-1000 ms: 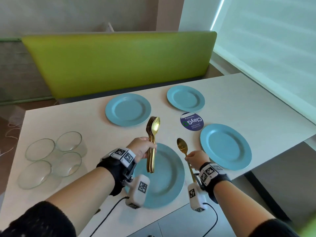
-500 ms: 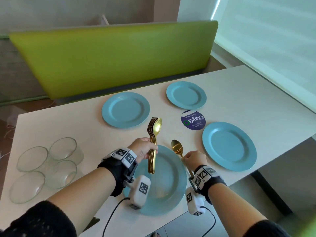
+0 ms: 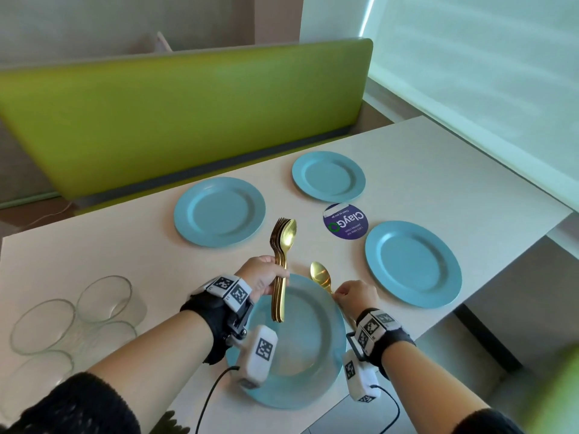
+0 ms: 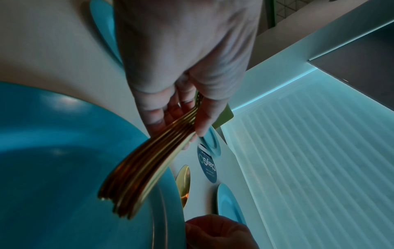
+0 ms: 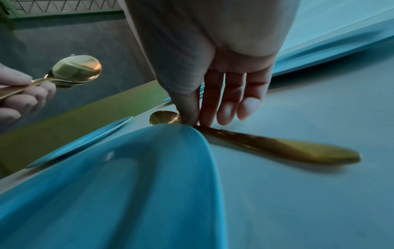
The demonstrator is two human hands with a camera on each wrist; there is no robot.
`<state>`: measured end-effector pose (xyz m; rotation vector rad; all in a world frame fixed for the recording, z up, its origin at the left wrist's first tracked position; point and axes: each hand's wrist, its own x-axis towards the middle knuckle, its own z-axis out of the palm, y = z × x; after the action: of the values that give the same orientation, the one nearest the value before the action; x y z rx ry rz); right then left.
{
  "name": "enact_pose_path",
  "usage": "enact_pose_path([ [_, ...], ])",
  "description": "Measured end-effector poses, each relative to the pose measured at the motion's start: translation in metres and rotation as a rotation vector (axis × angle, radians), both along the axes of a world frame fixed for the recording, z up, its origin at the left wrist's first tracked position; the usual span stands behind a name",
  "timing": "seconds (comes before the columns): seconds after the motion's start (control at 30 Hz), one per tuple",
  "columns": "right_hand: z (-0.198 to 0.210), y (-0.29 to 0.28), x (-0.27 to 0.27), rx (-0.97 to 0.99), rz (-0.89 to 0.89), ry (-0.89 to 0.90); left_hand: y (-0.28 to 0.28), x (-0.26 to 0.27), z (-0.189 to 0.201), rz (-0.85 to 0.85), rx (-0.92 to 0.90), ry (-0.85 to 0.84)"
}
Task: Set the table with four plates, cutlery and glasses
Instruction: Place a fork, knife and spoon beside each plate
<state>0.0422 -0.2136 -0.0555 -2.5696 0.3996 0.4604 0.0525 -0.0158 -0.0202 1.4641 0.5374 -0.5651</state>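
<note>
1. Spoon (image 3: pixel 320 276) lies on the table (image 3: pixel 94 255), touching the right rim of the near plate (image 3: pixel 294 389); bowl points far.
2. Your right hand (image 3: pixel 357 297) pinches its neck with thumb and forefinger; the other fingers (image 5: pixel 245 107) are straight, spread, off the handle. Lay it flat beside the rim, not under it, then let go.
3. Your left hand (image 3: pixel 261 278) grips the cutlery bundle (image 3: pixel 282 270) tight above the near plate; keep it clear.
</note>
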Motion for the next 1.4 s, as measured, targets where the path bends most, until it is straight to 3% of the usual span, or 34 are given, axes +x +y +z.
enact_pose_path([
  [0.23,-0.002,-0.005,-0.001,0.028,-0.047,-0.020,0.000,-0.004,-0.002,-0.037,0.005,-0.006],
  [0.4,0.017,-0.013,-0.001,0.078,-0.049,-0.064,-0.007,-0.007,0.004,-0.097,-0.004,-0.024],
  [0.67,0.067,0.003,-0.012,0.435,-0.009,-0.041,-0.047,-0.008,0.023,-0.261,-0.033,-0.093],
  [0.93,0.077,-0.019,0.003,0.645,-0.153,-0.120,-0.083,0.009,0.034,-0.304,-0.044,-0.151],
  [1.27,0.074,-0.084,0.073,0.712,-0.242,-0.107,-0.147,0.065,0.035,-0.212,-0.039,-0.112],
  [1.4,0.068,-0.133,0.106,0.567,-0.236,-0.105,-0.169,0.094,0.031,-0.138,-0.022,-0.093],
])
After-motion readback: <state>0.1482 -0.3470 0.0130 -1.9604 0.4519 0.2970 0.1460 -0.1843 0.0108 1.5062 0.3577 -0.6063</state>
